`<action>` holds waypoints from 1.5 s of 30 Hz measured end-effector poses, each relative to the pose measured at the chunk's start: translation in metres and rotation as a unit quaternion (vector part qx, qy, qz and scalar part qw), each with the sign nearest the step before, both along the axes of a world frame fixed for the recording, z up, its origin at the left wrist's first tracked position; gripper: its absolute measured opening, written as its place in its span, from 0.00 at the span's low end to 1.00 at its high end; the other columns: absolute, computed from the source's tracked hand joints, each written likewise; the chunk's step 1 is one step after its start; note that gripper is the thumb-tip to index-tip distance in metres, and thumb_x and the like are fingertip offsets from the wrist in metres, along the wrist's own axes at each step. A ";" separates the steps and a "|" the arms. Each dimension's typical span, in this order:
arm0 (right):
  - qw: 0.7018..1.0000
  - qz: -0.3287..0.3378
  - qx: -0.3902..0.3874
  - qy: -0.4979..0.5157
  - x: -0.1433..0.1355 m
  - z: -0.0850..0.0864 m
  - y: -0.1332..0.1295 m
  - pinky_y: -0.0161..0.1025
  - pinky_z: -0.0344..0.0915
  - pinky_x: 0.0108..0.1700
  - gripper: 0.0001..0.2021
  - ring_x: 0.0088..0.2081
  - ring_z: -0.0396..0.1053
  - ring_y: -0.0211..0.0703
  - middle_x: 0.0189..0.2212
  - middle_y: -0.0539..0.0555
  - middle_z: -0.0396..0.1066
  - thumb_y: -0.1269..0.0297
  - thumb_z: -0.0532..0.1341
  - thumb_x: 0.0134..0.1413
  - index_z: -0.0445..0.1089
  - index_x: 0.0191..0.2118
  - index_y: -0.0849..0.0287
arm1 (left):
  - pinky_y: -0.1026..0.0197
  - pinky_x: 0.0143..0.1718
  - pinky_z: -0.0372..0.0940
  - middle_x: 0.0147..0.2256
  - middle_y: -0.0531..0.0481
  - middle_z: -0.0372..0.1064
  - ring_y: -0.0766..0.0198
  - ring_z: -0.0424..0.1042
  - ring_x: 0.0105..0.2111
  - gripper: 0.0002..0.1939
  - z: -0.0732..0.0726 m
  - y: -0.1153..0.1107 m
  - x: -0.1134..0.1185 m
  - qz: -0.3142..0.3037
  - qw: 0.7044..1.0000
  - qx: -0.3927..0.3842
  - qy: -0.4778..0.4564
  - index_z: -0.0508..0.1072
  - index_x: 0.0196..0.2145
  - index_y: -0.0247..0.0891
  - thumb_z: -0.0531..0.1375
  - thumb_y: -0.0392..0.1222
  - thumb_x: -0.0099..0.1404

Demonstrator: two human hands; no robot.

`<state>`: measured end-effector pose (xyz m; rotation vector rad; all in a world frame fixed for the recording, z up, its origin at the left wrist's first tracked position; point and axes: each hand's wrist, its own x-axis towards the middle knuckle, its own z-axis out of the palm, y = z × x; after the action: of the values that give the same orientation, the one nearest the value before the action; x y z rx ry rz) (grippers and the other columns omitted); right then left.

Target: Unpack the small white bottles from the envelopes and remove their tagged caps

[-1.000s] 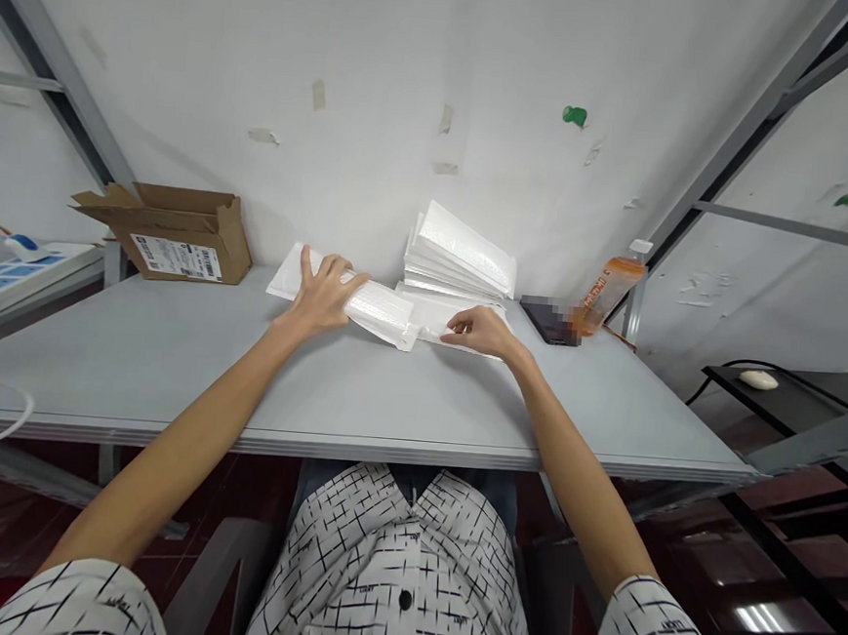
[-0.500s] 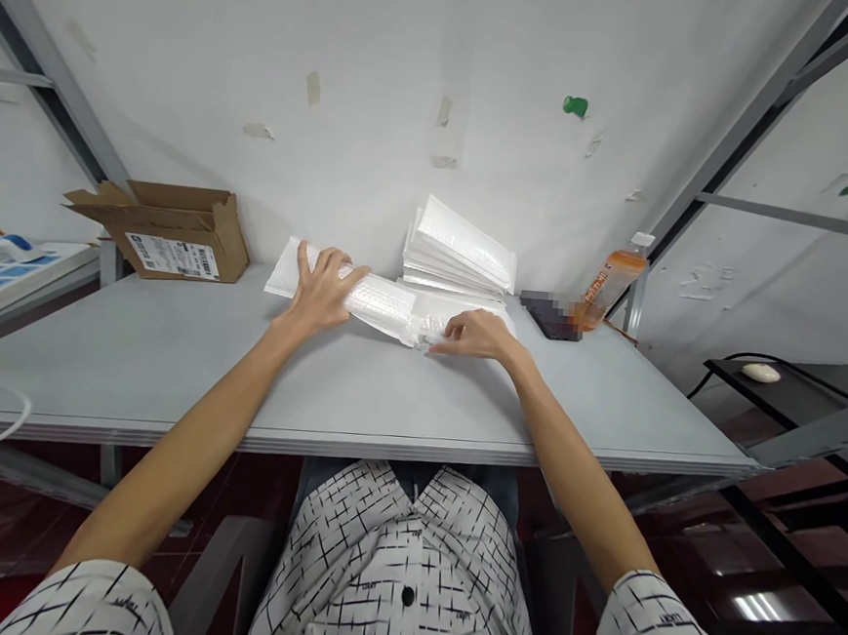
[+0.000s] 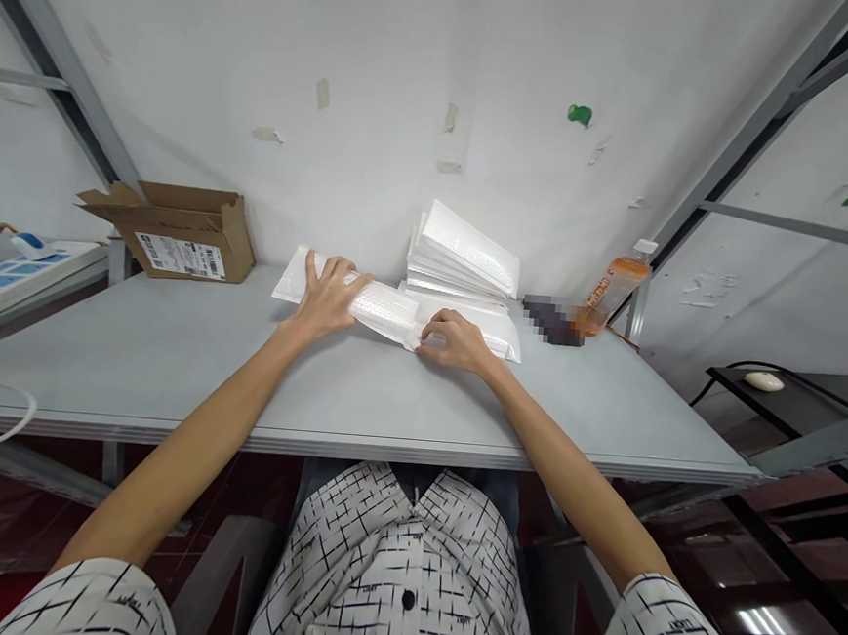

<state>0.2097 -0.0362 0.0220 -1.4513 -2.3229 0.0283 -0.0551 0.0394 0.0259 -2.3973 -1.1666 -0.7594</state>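
A white bubble mailer (image 3: 386,312) lies at a slant near the middle of the grey table. My left hand (image 3: 329,298) rests across its left part, fingers spread over the top and holding it. At its right end, my right hand (image 3: 454,339) has its fingers closed in a pinch at the mailer's opening; a bit of clear plastic was visible there earlier, and what the fingertips grip is now mostly hidden. Behind my right hand stands a stack of white bubble mailers (image 3: 466,247), with one more lying flat in front of it.
An open cardboard box (image 3: 192,231) with a label stands at the back left. To the right are a dark, blurred-out item (image 3: 552,320) and an orange drink bottle (image 3: 613,291). A power strip (image 3: 20,276) sits at far left.
My right hand has moved left against the mailer's open end, and the clear plastic there has gone out of sight. My left hand keeps its hold on the mailer.
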 end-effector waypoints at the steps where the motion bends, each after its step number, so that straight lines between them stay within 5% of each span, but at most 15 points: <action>1: 1.000 0.008 -0.003 0.002 -0.002 -0.001 0.000 0.39 0.60 0.39 0.07 0.45 0.65 0.48 0.42 0.56 0.70 0.59 0.64 0.53 0.76 0.35 0.56 | 0.26 0.60 0.30 0.51 0.39 0.60 0.42 0.56 0.55 0.34 -0.001 0.000 0.001 0.001 1.000 -0.001 0.003 0.68 0.56 0.43 0.58 0.34 0.48; 10: 0.995 0.025 -0.032 0.090 -0.001 -0.008 0.012 0.41 0.62 0.46 0.04 0.46 0.68 0.47 0.43 0.56 0.73 0.69 0.61 0.54 0.74 0.32 0.58 | 0.25 0.57 0.37 0.50 0.37 0.62 0.42 0.57 0.54 0.31 -0.013 0.010 -0.007 0.030 0.998 -0.047 0.021 0.67 0.55 0.42 0.58 0.36 0.51; 18: 0.955 0.025 -0.051 0.292 0.004 0.003 0.011 0.40 0.65 0.41 0.09 0.39 0.71 0.44 0.36 0.54 0.76 0.61 0.59 0.57 0.73 0.32 0.58 | 0.28 0.56 0.43 0.50 0.37 0.63 0.40 0.60 0.53 0.28 -0.016 0.021 -0.022 0.092 0.985 -0.142 0.025 0.68 0.56 0.44 0.57 0.44 0.56; 24: 0.928 0.003 -0.009 0.373 0.017 0.017 0.008 0.36 0.66 0.33 0.11 0.33 0.73 0.43 0.28 0.53 0.73 0.57 0.58 0.57 0.70 0.31 0.60 | 0.32 0.57 0.45 0.56 0.36 0.60 0.36 0.56 0.57 0.45 -0.008 0.022 -0.034 0.131 0.959 -0.249 0.026 0.58 0.64 0.46 0.58 0.68 0.53; 28: 0.933 -0.009 -0.010 0.360 0.022 0.019 0.006 0.34 0.63 0.26 0.12 0.26 0.73 0.40 0.28 0.52 0.71 0.55 0.57 0.57 0.70 0.32 0.60 | 0.30 0.58 0.40 0.61 0.34 0.54 0.33 0.49 0.61 0.52 -0.008 0.022 -0.039 0.130 0.958 -0.257 0.007 0.56 0.65 0.46 0.59 0.74 0.48; 31: 0.947 0.007 -0.004 0.320 0.021 0.019 0.003 0.33 0.60 0.24 0.12 0.24 0.72 0.38 0.28 0.51 0.70 0.56 0.56 0.59 0.70 0.33 0.59 | 0.33 0.59 0.41 0.60 0.36 0.54 0.36 0.50 0.60 0.49 -0.008 0.024 -0.042 0.121 0.963 -0.238 -0.017 0.61 0.63 0.46 0.60 0.72 0.48; 38: 0.988 -0.003 0.010 0.154 0.012 0.019 -0.001 0.33 0.57 0.31 0.09 0.23 0.69 0.36 0.23 0.48 0.72 0.66 0.55 0.60 0.72 0.35 0.59 | 0.41 0.57 0.52 0.52 0.41 0.63 0.44 0.59 0.56 0.22 -0.014 0.033 -0.046 0.146 0.965 -0.216 -0.023 0.74 0.52 0.45 0.56 0.52 0.62; 42: 0.996 -0.013 0.026 0.084 0.004 0.018 0.002 0.33 0.53 0.31 0.09 0.26 0.69 0.37 0.25 0.50 0.74 0.68 0.55 0.61 0.73 0.38 0.59 | 0.32 0.59 0.44 0.58 0.41 0.61 0.44 0.54 0.61 0.23 -0.022 0.036 -0.042 0.176 0.955 -0.237 0.021 0.70 0.56 0.46 0.47 0.42 0.67; 45: 0.998 0.001 0.036 0.056 -0.005 0.017 0.007 0.33 0.52 0.30 0.09 0.28 0.69 0.38 0.28 0.51 0.75 0.67 0.56 0.62 0.74 0.39 0.58 | 0.28 0.59 0.41 0.65 0.42 0.53 0.45 0.48 0.65 0.26 -0.026 0.036 -0.038 0.187 0.941 -0.281 0.041 0.63 0.61 0.46 0.42 0.43 0.69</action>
<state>0.2043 -0.0296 0.0394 -1.3767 -2.2130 0.0247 -0.0932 0.0755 -0.0002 -2.4625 -1.9342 -0.2144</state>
